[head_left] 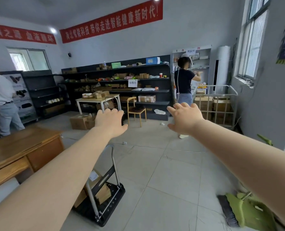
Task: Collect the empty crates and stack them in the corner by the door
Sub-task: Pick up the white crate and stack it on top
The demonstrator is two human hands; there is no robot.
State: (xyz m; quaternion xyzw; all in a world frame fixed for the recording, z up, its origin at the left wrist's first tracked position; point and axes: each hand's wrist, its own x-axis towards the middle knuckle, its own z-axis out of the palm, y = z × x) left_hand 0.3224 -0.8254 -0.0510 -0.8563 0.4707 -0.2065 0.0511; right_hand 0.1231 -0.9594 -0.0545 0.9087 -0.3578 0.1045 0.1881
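Note:
Both my arms stretch forward at chest height over the tiled floor. My left hand is open, palm down, fingers spread, holding nothing. My right hand is open too, fingers apart and empty. No crate is clearly visible; the closest candidates are a wire cage trolley full of cardboard boxes at the right wall and cardboard boxes on the floor beyond my left hand.
A black flat hand trolley with boxes lies below my left arm. A wooden desk stands left. Dark shelves, a white table and a chair line the back. Two people stand at the left and right back. A green dustpan lies at the lower right.

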